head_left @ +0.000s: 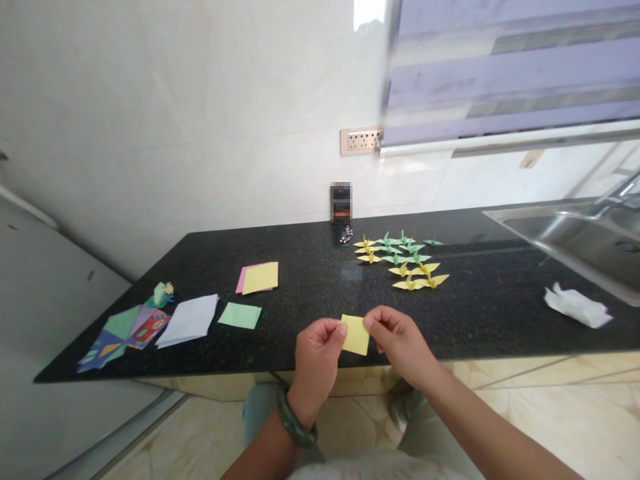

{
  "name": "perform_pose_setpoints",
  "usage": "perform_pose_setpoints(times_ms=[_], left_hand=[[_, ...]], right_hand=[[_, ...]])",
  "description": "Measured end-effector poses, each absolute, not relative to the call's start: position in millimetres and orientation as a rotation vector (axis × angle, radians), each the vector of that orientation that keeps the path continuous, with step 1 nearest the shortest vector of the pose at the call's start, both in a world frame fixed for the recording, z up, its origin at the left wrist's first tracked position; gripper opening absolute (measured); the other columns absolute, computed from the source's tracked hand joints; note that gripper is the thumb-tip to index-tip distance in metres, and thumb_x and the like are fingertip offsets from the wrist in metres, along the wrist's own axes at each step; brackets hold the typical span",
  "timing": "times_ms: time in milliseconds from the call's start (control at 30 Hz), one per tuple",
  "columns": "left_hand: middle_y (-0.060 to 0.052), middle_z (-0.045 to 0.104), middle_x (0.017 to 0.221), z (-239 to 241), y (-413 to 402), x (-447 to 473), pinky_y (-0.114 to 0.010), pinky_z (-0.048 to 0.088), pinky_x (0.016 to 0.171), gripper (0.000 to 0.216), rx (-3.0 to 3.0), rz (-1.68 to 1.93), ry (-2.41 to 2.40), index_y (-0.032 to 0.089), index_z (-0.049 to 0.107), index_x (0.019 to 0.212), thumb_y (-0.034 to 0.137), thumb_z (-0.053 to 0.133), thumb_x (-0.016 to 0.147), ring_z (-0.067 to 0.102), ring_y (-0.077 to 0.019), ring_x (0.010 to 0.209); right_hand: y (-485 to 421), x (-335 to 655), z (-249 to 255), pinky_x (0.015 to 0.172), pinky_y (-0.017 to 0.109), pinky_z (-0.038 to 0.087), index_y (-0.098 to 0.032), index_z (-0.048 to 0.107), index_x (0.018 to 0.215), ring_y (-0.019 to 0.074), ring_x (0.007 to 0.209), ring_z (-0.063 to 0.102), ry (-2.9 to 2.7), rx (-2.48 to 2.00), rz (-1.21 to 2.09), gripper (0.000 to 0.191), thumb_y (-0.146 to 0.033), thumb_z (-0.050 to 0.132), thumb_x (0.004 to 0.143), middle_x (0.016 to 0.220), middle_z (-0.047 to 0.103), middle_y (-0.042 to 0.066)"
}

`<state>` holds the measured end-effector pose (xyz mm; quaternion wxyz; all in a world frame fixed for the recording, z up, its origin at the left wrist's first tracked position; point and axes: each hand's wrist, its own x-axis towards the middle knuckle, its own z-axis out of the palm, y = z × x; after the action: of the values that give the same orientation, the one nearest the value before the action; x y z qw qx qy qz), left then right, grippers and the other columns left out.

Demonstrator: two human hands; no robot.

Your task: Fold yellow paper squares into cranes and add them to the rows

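A small yellow square of paper (355, 335) is held up just over the counter's front edge. My left hand (319, 350) pinches its left side between thumb and fingers, and my right hand (399, 342) pinches its upper right corner. Whether the square is folded in layers is hard to tell. Beyond my hands, yellow folded paper cranes (421, 277) and green paper cranes (406, 245) stand in rows on the black counter (310, 267). To the left lie a green paper stack (240, 315) and a yellow sheet (261, 277) over a pink one.
White paper (187, 320), patterned papers (111, 339) and a crumpled paper piece (161, 293) lie at the left. A phone-like dark object (341, 202) leans on the wall. White tissue (577, 305) lies at the right, near the steel sink (590, 240).
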<state>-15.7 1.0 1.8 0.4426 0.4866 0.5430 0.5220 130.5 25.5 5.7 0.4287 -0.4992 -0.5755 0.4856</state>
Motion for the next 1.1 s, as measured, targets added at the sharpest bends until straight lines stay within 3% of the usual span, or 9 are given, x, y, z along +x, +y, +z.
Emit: perform_pose_setpoints(times_ms=[167, 333, 500, 867, 1100], left_hand=[[0.001, 0.055, 0.055, -6, -2, -12, -0.021, 0.036, 0.054, 0.026, 1.219, 1.184, 1.28, 0.013, 0.059, 0.062, 0.036, 0.06, 0.073, 0.046, -0.0099, 0.054], [-0.003, 0.063, 0.069, -5, 0, -11, -0.022, 0.041, 0.057, 0.024, 1.235, 1.164, 1.204, 0.013, 0.064, 0.079, 0.036, 0.059, 0.074, 0.053, -0.0127, 0.062], [-0.003, 0.061, 0.059, 1, 2, -12, -0.023, 0.04, 0.054, 0.023, 1.352, 1.18, 1.34, 0.013, 0.065, 0.064, 0.033, 0.059, 0.073, 0.051, -0.0134, 0.057], [0.0, 0.056, 0.058, -3, 4, -13, -0.022, 0.037, 0.052, 0.024, 1.214, 1.245, 1.304, 0.013, 0.061, 0.065, 0.035, 0.059, 0.074, 0.046, -0.0105, 0.054], [0.001, 0.053, 0.056, -7, 6, -20, -0.021, 0.036, 0.05, 0.024, 1.1, 1.34, 1.347, 0.013, 0.059, 0.066, 0.036, 0.059, 0.072, 0.044, -0.0095, 0.052]], right_hand=[[32, 131, 6, 0.045, 0.022, 0.033, -0.018, 0.051, 0.066, 0.01, 0.049, 0.04, -1.406, -1.232, 1.132, 0.02, -0.036, 0.052, 0.077, 0.053, 0.045, -0.004], [31, 135, 10, 0.052, 0.023, 0.037, -0.018, 0.054, 0.063, 0.012, 0.056, 0.046, -1.703, -1.202, 0.982, 0.018, -0.029, 0.052, 0.077, 0.06, 0.05, -0.001], [26, 134, 10, 0.053, 0.023, 0.036, -0.018, 0.053, 0.06, 0.012, 0.057, 0.046, -1.775, -1.217, 0.883, 0.02, -0.027, 0.052, 0.078, 0.061, 0.049, 0.0], [30, 123, 11, 0.054, 0.023, 0.039, -0.017, 0.057, 0.065, 0.0124, 0.058, 0.047, -1.719, -1.194, 1.022, 0.022, -0.032, 0.049, 0.08, 0.062, 0.052, 0.0], [14, 133, -12, 0.054, 0.023, 0.036, -0.018, 0.051, 0.057, 0.0118, 0.056, 0.043, -1.726, -1.232, 0.968, 0.026, -0.032, 0.05, 0.078, 0.058, 0.045, -0.001]])
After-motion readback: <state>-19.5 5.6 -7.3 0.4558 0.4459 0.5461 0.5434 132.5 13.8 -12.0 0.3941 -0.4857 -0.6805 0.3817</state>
